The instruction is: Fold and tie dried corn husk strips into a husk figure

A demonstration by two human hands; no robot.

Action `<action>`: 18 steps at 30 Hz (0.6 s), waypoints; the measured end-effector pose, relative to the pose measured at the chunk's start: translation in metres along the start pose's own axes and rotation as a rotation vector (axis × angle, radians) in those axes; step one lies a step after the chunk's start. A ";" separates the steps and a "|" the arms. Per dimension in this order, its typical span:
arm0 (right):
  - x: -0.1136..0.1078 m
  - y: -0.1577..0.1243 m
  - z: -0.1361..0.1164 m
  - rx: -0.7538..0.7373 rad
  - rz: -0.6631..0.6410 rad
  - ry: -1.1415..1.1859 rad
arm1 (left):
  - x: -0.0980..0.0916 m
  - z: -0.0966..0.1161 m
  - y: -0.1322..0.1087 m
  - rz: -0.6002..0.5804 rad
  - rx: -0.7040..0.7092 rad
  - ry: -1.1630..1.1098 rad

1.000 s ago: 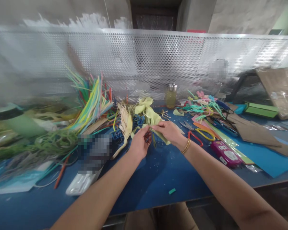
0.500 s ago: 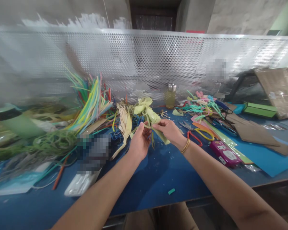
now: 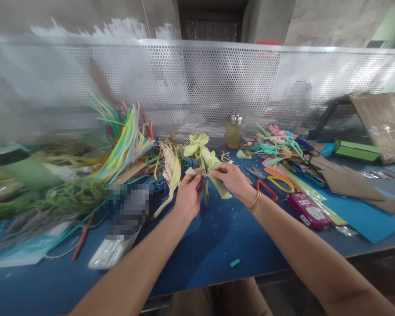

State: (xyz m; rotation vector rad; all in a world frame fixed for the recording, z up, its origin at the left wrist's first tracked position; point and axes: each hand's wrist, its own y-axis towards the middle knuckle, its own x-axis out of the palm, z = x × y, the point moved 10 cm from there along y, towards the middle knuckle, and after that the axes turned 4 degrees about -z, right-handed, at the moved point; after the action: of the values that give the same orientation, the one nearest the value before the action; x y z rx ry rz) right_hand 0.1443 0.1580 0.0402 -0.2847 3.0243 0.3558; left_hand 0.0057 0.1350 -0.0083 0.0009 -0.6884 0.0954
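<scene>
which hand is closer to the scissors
Right. The right hand sits just left of the scissors, its wrist beside them; the left hand is farther left. Both pinch the pale green strip.

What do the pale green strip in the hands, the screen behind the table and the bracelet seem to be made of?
The pale green strip, pinched by the left hand and the right hand, looks like thin matte paper or dried leaf: it crumples softly. The screen seems to be sheet metal, shiny grey with punched holes. The bracelet looks like gold-coloured metal.
</scene>
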 end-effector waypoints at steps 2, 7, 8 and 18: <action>0.000 -0.001 -0.001 0.002 0.000 0.004 | 0.003 0.000 0.001 -0.012 -0.019 -0.056; -0.005 0.000 -0.004 -0.001 0.017 0.027 | 0.010 0.009 0.005 -0.048 -0.123 -0.220; -0.007 0.001 -0.004 0.000 0.021 0.031 | 0.010 0.014 0.007 -0.056 -0.130 -0.243; -0.034 0.004 -0.026 -0.194 0.115 -0.212 | -0.073 0.104 0.015 0.452 0.345 -0.032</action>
State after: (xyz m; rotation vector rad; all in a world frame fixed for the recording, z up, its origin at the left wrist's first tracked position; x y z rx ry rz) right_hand 0.1756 0.1612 0.0699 -0.0785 2.8071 0.6463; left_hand -0.1173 0.1400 0.0249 0.1787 -0.6875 0.6480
